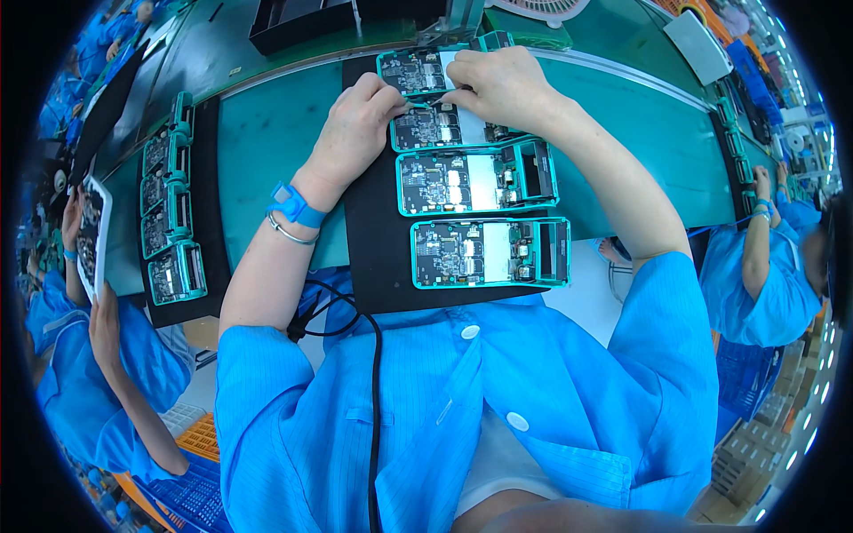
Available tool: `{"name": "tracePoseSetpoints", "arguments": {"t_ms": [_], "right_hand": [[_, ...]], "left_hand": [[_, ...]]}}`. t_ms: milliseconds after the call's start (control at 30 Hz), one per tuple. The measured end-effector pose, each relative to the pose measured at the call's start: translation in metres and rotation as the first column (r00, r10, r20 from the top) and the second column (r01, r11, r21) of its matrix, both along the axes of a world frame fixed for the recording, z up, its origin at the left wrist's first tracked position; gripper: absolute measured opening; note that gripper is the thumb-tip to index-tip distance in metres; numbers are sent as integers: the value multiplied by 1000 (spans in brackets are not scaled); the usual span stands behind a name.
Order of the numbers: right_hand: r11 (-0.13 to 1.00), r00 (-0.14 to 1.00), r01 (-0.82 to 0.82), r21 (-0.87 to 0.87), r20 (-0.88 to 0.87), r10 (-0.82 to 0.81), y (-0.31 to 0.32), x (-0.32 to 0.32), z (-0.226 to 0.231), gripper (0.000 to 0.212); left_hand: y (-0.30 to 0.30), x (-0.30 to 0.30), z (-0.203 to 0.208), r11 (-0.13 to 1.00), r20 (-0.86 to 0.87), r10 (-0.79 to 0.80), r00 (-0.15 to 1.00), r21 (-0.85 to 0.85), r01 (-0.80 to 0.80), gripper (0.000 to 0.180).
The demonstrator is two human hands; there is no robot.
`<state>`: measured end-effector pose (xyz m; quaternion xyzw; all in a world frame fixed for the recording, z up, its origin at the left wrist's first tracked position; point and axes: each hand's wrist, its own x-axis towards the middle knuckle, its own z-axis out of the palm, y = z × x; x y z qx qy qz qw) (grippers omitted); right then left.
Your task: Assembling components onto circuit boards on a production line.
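Both of my hands meet over the far units of a column of teal-framed housings on a black mat (373, 258). My left hand (355, 124) is closed in a pinch at the left edge of the second-farthest housing (426, 131). Opposite it, my right hand (502, 84) pinches at that unit's upper edge, partly covering it and the farthest housing (410, 71). Something thin shows between the fingertips, too small to name. Nearer me lie two more housings, a middle one (435, 182) and the nearest (449, 253), each with a black circuit board and a white panel.
At the left, another black mat (206, 160) bears several similar housings (178, 271). A black tray (302, 27) and a white fan grille (542, 7) stand at the back. Co-workers sit on both sides; the left one holds a white-framed panel (96, 235). A black cable (377, 400) runs down my front.
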<state>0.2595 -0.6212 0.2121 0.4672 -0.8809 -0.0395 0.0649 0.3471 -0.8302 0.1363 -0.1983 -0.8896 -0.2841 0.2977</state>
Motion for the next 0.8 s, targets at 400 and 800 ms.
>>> {"name": "tracePoseSetpoints", "arguments": {"t_ms": [400, 800], "right_hand": [[985, 990, -121, -125, -93, 110, 4, -11, -16, 30], [995, 995, -93, 25, -44, 94, -4, -8, -2, 23]], "left_hand": [[-3, -1, -1, 1000, 17, 4, 1000, 16, -5, 10], [-5, -3, -5, 999, 16, 21, 1000, 37, -21, 10]]}}
